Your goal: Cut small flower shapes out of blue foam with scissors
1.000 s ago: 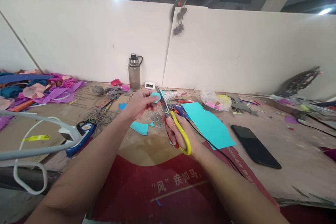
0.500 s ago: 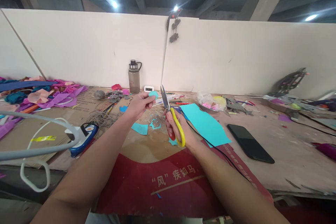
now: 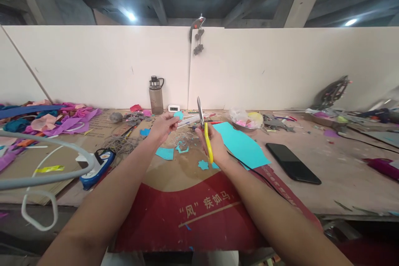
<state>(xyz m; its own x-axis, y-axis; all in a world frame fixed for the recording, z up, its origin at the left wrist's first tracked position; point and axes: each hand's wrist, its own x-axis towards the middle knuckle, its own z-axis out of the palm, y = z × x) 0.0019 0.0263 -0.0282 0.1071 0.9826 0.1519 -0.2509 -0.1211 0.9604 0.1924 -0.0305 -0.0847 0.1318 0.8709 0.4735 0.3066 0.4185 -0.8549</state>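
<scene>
Between its thumb and fingers, my left hand (image 3: 163, 128) pinches a small turquoise paper piece (image 3: 178, 115). My right hand (image 3: 215, 143) is wrapped round the yellow handle of a pair of scissors (image 3: 207, 141), whose blades point up and away, apart from the paper piece. Below the right hand lies a turquoise flower-shaped cutout (image 3: 203, 165). A ragged turquoise offcut (image 3: 181, 148) and a rectangular turquoise scrap (image 3: 165, 153) rest between my arms. To the right of the scissors, a large turquoise sheet (image 3: 245, 145) lies flat, partly behind my right hand.
A red printed board (image 3: 187, 232) covers the table's front. A black phone (image 3: 293, 163) lies at right. Behind stand a bottle (image 3: 156, 96) and a small white clock (image 3: 173, 108). At left are a blue power strip (image 3: 97, 169), a grey hoop (image 3: 62, 178) and crumpled coloured paper (image 3: 46, 120).
The scissors have turned more upright and their blades look closer together. The flower cutout under my right hand shows more fully. My left hand still pinches the paper piece; the view has shifted slightly.
</scene>
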